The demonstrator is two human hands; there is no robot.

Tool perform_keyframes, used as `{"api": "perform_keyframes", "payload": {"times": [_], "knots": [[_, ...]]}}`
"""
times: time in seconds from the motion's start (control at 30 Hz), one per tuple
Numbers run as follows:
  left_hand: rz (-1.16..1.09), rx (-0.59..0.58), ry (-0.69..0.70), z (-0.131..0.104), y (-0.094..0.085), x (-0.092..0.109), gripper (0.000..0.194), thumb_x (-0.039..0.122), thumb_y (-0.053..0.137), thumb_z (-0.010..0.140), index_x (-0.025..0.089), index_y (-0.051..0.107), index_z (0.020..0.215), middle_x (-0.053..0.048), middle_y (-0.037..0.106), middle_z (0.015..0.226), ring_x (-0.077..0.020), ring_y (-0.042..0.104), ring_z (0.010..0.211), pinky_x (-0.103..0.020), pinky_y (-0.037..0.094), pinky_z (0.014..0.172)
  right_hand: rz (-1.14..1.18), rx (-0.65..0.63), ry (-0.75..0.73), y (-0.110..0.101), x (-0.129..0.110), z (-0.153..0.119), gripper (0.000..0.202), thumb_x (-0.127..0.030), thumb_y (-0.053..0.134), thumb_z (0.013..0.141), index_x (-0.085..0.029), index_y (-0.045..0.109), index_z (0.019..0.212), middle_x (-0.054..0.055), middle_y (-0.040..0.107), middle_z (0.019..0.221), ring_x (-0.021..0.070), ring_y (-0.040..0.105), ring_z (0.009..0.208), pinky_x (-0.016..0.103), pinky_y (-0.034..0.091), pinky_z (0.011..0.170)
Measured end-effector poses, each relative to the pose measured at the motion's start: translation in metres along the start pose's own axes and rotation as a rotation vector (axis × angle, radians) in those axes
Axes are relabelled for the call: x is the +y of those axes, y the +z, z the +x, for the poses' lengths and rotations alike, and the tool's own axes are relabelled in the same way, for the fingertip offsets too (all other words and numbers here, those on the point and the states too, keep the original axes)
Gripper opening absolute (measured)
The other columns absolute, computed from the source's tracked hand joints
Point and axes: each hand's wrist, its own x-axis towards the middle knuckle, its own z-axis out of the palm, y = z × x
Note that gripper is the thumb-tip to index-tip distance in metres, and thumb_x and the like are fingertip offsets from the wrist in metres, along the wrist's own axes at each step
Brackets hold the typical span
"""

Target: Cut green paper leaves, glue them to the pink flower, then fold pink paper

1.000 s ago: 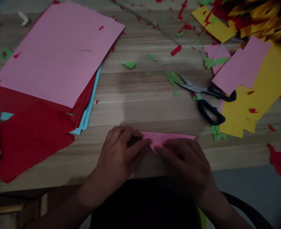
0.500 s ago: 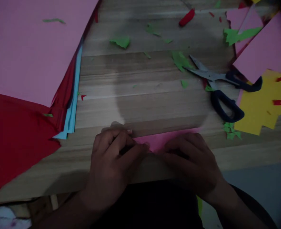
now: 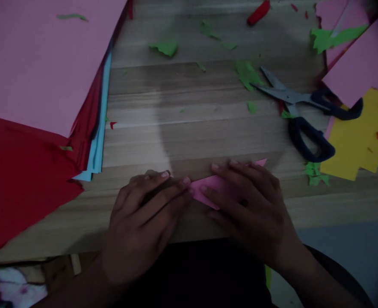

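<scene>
A small folded piece of pink paper (image 3: pixel 205 192) lies at the table's near edge, between my hands and partly covered by them. My right hand (image 3: pixel 253 209) rests over it with the fingers spread, pressing it to the table; a pink corner shows past the fingers. My left hand (image 3: pixel 147 222) is at the paper's left end, its fingers bent and close together, the fingertips touching the paper's edge. The thumb of my left hand is mostly hidden.
Open scissors (image 3: pixel 291 97) with dark handles lie right of centre. Large pink sheets (image 3: pixel 48 60) and red paper (image 3: pixel 25 184) are at the left. Yellow paper (image 3: pixel 352 145) and pink pieces (image 3: pixel 362 64) lie at the right. Green scraps (image 3: pixel 248 75) dot the wooden table (image 3: pixel 134 102).
My right hand's fingers have spread out over the pink paper. My left hand has shifted slightly left, its fingers less pinched. The view has moved a little, shifting the scissors right.
</scene>
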Motion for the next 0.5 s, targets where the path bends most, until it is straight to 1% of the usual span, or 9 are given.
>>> {"api": "perform_keyframes", "payload": {"times": [0.07,0.13,0.23,0.3,0.33,0.4,0.5], "knots": [[-0.008,0.020,-0.028,0.006,0.000,-0.001,0.039,0.019,0.068,0.092,0.029,0.062,0.129,0.000,0.074,0.120,-0.0260,0.060,0.115,-0.046,0.044,0.098,-0.006,0.022,-0.013,0.001,0.000,0.000,0.030,-0.036,0.068,0.092,-0.032,0.068,0.122,0.004,0.065,0.137,0.0308,0.055,0.128,0.056,0.044,0.109],[-0.019,0.032,-0.015,0.011,0.002,-0.003,0.038,0.024,0.071,0.090,0.031,0.063,0.127,-0.001,0.074,0.113,-0.0250,0.061,0.106,-0.044,0.045,0.092,0.000,0.050,-0.019,0.002,0.000,-0.001,0.031,-0.034,0.071,0.090,-0.029,0.069,0.120,0.005,0.068,0.132,0.0312,0.058,0.124,0.055,0.049,0.105],[-0.048,0.052,0.041,0.013,0.005,-0.006,0.026,0.024,0.076,0.087,0.031,0.069,0.110,-0.001,0.072,0.099,-0.0224,0.059,0.095,-0.041,0.043,0.084,0.022,0.036,-0.068,0.002,-0.002,-0.003,0.033,-0.028,0.074,0.087,-0.027,0.069,0.119,0.008,0.068,0.131,0.0321,0.059,0.123,0.052,0.054,0.100],[-0.068,0.083,0.049,0.014,0.006,-0.007,0.017,0.022,0.077,0.086,0.028,0.070,0.100,-0.001,0.071,0.095,-0.0212,0.057,0.092,-0.039,0.042,0.082,0.030,0.036,-0.102,0.003,-0.002,-0.004,0.030,-0.027,0.074,0.087,-0.029,0.070,0.116,0.007,0.068,0.131,0.0314,0.059,0.123,0.051,0.055,0.099],[-0.074,0.098,0.046,0.014,0.006,-0.007,0.013,0.022,0.076,0.086,0.027,0.071,0.097,0.000,0.071,0.094,-0.0208,0.057,0.092,-0.039,0.041,0.082,0.027,0.041,-0.106,0.003,-0.002,-0.003,0.028,-0.028,0.073,0.088,-0.030,0.070,0.116,0.007,0.067,0.132,0.0311,0.059,0.124,0.052,0.054,0.100],[-0.081,0.116,0.045,0.015,0.007,-0.008,0.008,0.024,0.074,0.088,0.027,0.072,0.095,0.000,0.071,0.092,-0.0199,0.057,0.090,-0.038,0.041,0.082,0.015,0.055,-0.086,0.003,0.000,-0.001,0.029,-0.037,0.071,0.090,-0.031,0.068,0.118,0.007,0.066,0.133,0.0313,0.057,0.125,0.055,0.050,0.103],[-0.075,0.092,0.064,0.016,0.007,-0.010,0.007,0.028,0.069,0.092,0.030,0.075,0.096,0.001,0.070,0.086,-0.0195,0.055,0.085,-0.037,0.040,0.080,0.002,0.063,-0.080,0.003,0.005,0.003,0.033,-0.048,0.067,0.091,-0.030,0.068,0.119,0.008,0.066,0.131,0.0322,0.056,0.123,0.057,0.043,0.108]]}}
